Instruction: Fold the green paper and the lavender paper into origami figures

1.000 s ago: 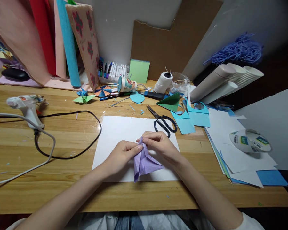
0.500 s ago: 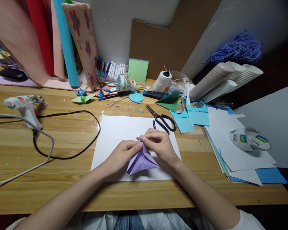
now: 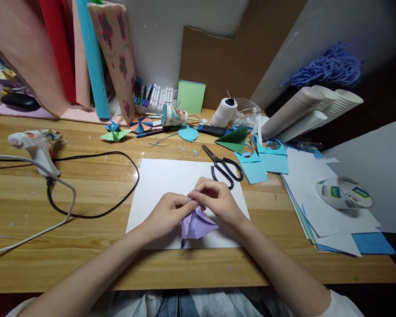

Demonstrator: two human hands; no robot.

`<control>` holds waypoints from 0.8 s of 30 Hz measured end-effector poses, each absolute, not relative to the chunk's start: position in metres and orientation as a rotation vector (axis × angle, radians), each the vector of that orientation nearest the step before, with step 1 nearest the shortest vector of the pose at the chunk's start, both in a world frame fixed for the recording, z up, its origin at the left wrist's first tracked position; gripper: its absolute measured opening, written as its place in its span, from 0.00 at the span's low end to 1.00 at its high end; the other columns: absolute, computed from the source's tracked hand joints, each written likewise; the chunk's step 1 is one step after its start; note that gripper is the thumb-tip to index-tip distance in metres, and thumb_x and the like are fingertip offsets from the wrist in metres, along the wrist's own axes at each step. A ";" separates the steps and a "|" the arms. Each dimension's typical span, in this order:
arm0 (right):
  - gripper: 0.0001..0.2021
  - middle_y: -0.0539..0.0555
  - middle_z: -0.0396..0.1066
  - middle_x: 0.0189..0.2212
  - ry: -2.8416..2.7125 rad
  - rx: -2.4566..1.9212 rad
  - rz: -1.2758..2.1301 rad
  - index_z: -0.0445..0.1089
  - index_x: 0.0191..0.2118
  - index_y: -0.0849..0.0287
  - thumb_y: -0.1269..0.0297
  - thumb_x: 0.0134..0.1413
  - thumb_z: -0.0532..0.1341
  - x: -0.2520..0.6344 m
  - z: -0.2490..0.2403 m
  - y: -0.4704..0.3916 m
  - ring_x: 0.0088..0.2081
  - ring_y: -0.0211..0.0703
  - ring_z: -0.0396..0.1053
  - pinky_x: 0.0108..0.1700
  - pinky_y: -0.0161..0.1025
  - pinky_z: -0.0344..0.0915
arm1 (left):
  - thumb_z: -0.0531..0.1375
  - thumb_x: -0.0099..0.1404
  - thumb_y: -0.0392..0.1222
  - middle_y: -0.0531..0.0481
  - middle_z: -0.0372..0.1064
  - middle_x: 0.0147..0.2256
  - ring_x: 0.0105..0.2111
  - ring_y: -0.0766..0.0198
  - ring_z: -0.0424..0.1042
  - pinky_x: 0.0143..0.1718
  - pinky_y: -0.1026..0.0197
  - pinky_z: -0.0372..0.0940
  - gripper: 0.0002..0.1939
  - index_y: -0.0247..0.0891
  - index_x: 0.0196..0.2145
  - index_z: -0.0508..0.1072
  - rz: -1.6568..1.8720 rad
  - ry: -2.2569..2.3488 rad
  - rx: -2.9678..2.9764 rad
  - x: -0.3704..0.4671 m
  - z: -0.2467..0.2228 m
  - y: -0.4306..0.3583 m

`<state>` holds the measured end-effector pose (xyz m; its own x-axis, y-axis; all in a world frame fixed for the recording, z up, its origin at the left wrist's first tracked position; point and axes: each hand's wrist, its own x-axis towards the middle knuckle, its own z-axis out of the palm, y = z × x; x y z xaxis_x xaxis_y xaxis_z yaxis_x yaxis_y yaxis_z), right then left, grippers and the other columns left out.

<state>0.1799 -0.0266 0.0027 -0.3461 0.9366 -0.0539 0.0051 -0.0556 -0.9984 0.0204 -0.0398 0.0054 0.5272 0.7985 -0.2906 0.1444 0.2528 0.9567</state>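
Note:
A folded piece of purple paper (image 3: 198, 225) is held just above a white sheet (image 3: 158, 176). My left hand (image 3: 170, 213) pinches its upper left part between thumb and fingers. At the top tip, my right hand (image 3: 218, 198) is closed on the same paper, its fingertips meeting those of the left. The lower part of the fold spreads out below the hands, creased and pointed at the bottom. Black-handled scissors (image 3: 222, 166) lie beyond the right hand, partly over the white sheet's corner.
A glue gun (image 3: 36, 147) with looping cables lies at the left. Along the back are a green and blue origami piece (image 3: 116, 134), a thread spool (image 3: 223, 112) and cut blue paper (image 3: 255, 171). Stacked paper (image 3: 330, 215) with a tape roll (image 3: 343, 193) is at the right.
The purple paper has turned slightly, its lower left corner swinging right and downward. Both hands keep their pinch near its top, with small finger shifts.

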 end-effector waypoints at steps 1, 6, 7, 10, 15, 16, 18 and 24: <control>0.08 0.50 0.64 0.24 -1.443 -1.073 1.463 0.70 0.24 0.61 0.62 0.49 0.63 0.179 0.003 -0.028 0.23 0.34 0.62 0.23 0.33 0.59 | 0.53 0.61 0.50 0.55 0.54 0.18 0.21 0.71 0.51 0.24 0.67 0.48 0.21 0.31 0.20 0.70 0.558 0.947 1.269 0.021 0.005 -0.040; 0.08 0.50 0.64 0.24 -1.462 -1.106 1.332 0.69 0.24 0.60 0.64 0.49 0.63 0.175 0.002 -0.029 0.27 0.37 0.63 0.29 0.35 0.59 | 0.53 0.61 0.50 0.55 0.55 0.20 0.23 0.70 0.53 0.25 0.66 0.49 0.19 0.32 0.22 0.68 0.560 0.982 1.235 0.023 0.004 -0.039; 0.08 0.50 0.64 0.24 -1.456 -1.107 1.333 0.68 0.24 0.60 0.63 0.49 0.63 0.175 0.002 -0.028 0.27 0.37 0.63 0.30 0.35 0.59 | 0.53 0.61 0.49 0.55 0.56 0.21 0.23 0.69 0.54 0.26 0.66 0.50 0.18 0.32 0.23 0.68 0.556 0.968 1.227 0.023 0.004 -0.039; 0.09 0.50 0.64 0.24 -1.440 -1.122 1.327 0.68 0.24 0.60 0.61 0.49 0.62 0.177 0.002 -0.025 0.28 0.37 0.62 0.30 0.35 0.59 | 0.52 0.63 0.48 0.54 0.58 0.23 0.26 0.68 0.56 0.30 0.65 0.53 0.16 0.34 0.24 0.67 0.564 0.873 1.212 0.021 0.005 -0.038; 0.09 0.50 0.64 0.26 -1.461 -1.117 1.274 0.68 0.26 0.60 0.61 0.52 0.61 0.179 0.000 -0.024 0.29 0.37 0.63 0.30 0.35 0.59 | 0.48 0.65 0.48 0.54 0.55 0.23 0.26 0.68 0.54 0.30 0.65 0.53 0.17 0.36 0.23 0.61 0.565 0.880 1.264 0.020 0.010 -0.038; 0.08 0.51 0.64 0.26 -1.478 -1.115 1.251 0.68 0.26 0.60 0.62 0.52 0.61 0.179 0.000 -0.024 0.30 0.38 0.63 0.31 0.35 0.59 | 0.48 0.65 0.48 0.55 0.54 0.23 0.25 0.68 0.53 0.28 0.66 0.52 0.17 0.36 0.22 0.60 0.555 0.916 1.309 0.020 0.010 -0.039; 0.07 0.51 0.65 0.27 -1.505 -1.117 1.229 0.69 0.27 0.60 0.63 0.52 0.61 0.179 0.001 -0.024 0.30 0.38 0.63 0.31 0.35 0.60 | 0.47 0.65 0.48 0.56 0.52 0.22 0.24 0.68 0.52 0.27 0.66 0.50 0.18 0.36 0.21 0.58 0.545 0.994 1.409 0.019 0.010 -0.040; 0.04 0.51 0.66 0.27 -1.619 -1.105 1.189 0.68 0.26 0.59 0.68 0.50 0.62 0.182 0.004 -0.024 0.32 0.39 0.65 0.35 0.37 0.61 | 0.46 0.66 0.47 0.55 0.56 0.22 0.25 0.68 0.54 0.28 0.66 0.51 0.18 0.36 0.22 0.60 0.568 1.109 1.570 0.020 0.008 -0.042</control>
